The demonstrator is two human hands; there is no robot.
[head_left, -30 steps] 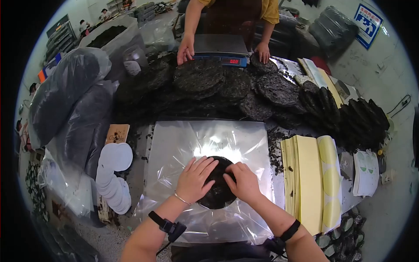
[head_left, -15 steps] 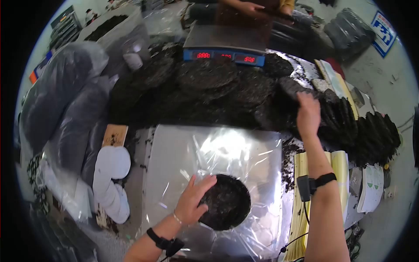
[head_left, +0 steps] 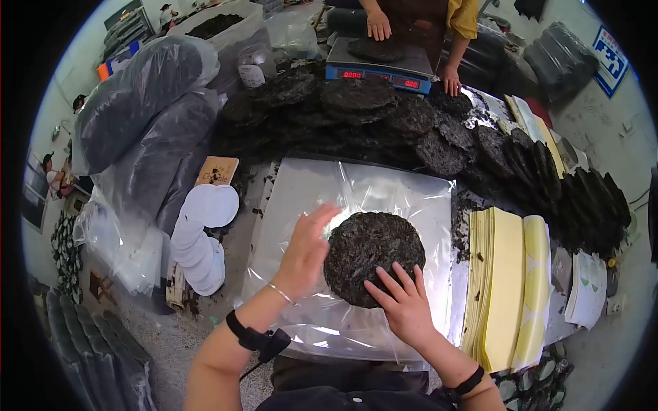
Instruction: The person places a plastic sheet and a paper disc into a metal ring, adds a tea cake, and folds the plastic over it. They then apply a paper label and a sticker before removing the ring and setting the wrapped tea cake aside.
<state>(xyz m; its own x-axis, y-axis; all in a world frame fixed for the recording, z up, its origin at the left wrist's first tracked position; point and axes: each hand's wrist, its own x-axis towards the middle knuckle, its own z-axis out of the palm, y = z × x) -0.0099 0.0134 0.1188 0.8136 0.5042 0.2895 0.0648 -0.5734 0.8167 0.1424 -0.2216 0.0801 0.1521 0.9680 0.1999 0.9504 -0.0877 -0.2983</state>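
Observation:
A round, dark cake of what looks like dried seaweed (head_left: 373, 240) lies over the clear plastic film (head_left: 308, 188) in front of me. My right hand (head_left: 408, 308) rests on its near right part, fingers spread flat across the top. Just off its left edge is my left hand (head_left: 305, 250), open, fingers stretched forward and holding nothing. Whether another cake lies under this one is hidden.
Piled dark cakes (head_left: 356, 96) line the far side and continue right. Behind them stands a blue scale (head_left: 411, 83) with a co-worker's hands near it. White paper discs (head_left: 212, 205) and filled plastic bags (head_left: 137, 103) are left; yellow sheets (head_left: 504, 288) lie right.
My right hand has come back from the far right pile to the cake in front of me. My left hand has lifted off the cake's edge. A co-worker's hand now reaches to the scale.

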